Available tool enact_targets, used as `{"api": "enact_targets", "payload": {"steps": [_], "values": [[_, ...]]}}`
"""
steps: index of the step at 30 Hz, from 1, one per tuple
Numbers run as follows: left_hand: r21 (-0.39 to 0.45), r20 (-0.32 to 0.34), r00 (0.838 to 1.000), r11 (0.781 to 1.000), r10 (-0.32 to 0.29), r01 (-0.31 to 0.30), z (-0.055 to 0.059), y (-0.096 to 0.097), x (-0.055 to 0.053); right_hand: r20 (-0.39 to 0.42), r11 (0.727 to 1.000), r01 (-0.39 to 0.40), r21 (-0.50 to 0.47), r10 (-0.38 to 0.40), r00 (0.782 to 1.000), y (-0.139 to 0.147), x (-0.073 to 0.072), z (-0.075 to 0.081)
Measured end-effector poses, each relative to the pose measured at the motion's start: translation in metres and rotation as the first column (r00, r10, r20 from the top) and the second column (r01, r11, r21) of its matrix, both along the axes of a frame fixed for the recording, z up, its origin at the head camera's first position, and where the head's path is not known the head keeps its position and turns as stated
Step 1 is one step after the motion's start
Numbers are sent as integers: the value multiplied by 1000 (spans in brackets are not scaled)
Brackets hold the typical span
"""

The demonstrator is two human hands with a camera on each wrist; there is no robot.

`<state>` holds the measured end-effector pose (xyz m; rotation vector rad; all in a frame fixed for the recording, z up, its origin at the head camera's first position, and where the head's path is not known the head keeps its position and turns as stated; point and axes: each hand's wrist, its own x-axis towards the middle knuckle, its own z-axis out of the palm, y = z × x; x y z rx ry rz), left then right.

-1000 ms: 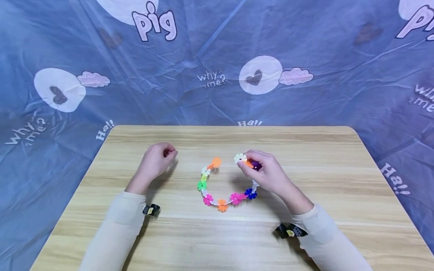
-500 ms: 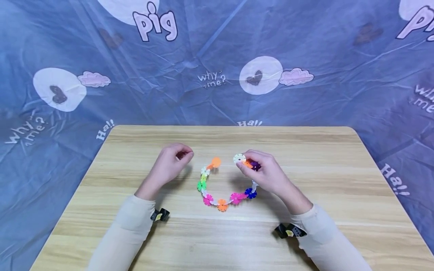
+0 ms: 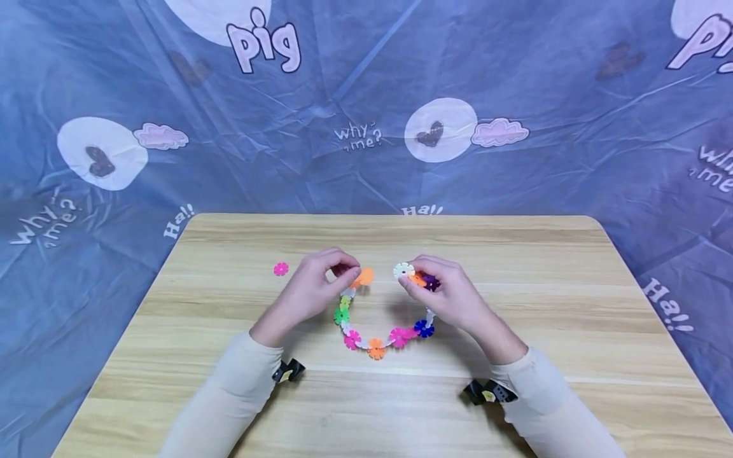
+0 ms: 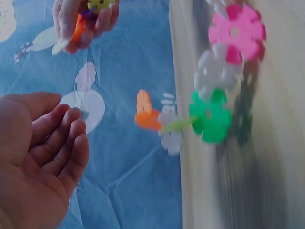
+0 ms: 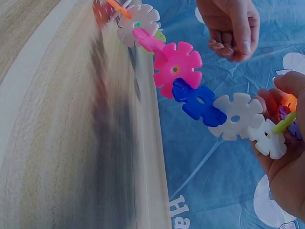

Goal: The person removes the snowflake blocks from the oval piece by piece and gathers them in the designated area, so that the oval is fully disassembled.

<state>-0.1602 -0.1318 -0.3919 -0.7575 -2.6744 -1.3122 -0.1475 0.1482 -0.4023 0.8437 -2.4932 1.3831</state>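
While blue cloth [image 3: 355,70] hangs beyond the far edge of your desk [image 3: 366,413], the disc chain [image 3: 375,353] bends into a U mid-desk, mouth facing that edge. Your right hand [image 3: 449,286] pinches its white end disc [image 3: 400,267]. Your left hand [image 3: 312,283], its grip relaxed and empty, is nearer the orange end [image 3: 367,276], just off its fingertips toward the right edge. One pink disc [image 3: 281,270] lies toward the far left corner.

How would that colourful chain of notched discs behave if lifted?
The chain would probably bend slightly but roughly keep its curve, since its discs slot into one another. It's likely light: the pieces look thin. A tug might part joints, which seem held by notches alone.
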Motion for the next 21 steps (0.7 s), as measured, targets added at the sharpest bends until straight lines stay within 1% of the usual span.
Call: {"api": "enact_targets", "payload": {"steps": [3,8,13,17,21], "values": [[19,-13,1000,1000,-17,18,-1,7,1,-10,1000,-4,0,4,1000,0,0,0],[53,-65,996,997,-56,59,-3,16,0,-49,1000,-20,-13,19,999,0,0,-2],[75,-103,992,993,-79,87,-4,25,0,-62,1000,-22,-2,22,998,0,1,-3],[83,-108,990,991,-95,104,-3,32,0,-83,1000,-24,3,24,996,0,1,-3],[82,-97,990,990,-105,113,-2,38,0,-102,999,-39,5,39,994,-1,0,-2]]}}
